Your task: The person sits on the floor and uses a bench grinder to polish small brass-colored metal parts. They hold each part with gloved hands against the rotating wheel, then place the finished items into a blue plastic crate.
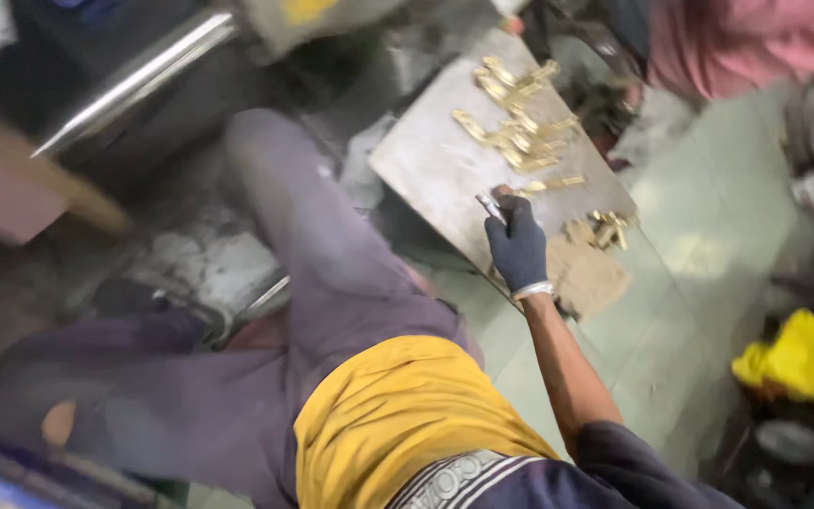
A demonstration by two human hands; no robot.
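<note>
Grey metal plate (435,160) lies tilted on the floor. A cluster of brass pieces (520,118) lies on the plate's far half, with a smaller brass pile (607,229) just off its near-right edge on a brown cardboard scrap (588,273). The right hand (517,247), in a dark glove, rests at the plate's near edge, grasping a small silver metal piece (490,206). Left hand isn't visible.

Only the right hand (518,247) in view: dark glove, pale band at the wrist, bare forearm running down and right to a dark sleeve at the frame bottom. Arm stretched forward and nearly straight, back of the hand up, fingers curled at the glove's top. Left hand not visible. Frame is motion-blurred.
</note>
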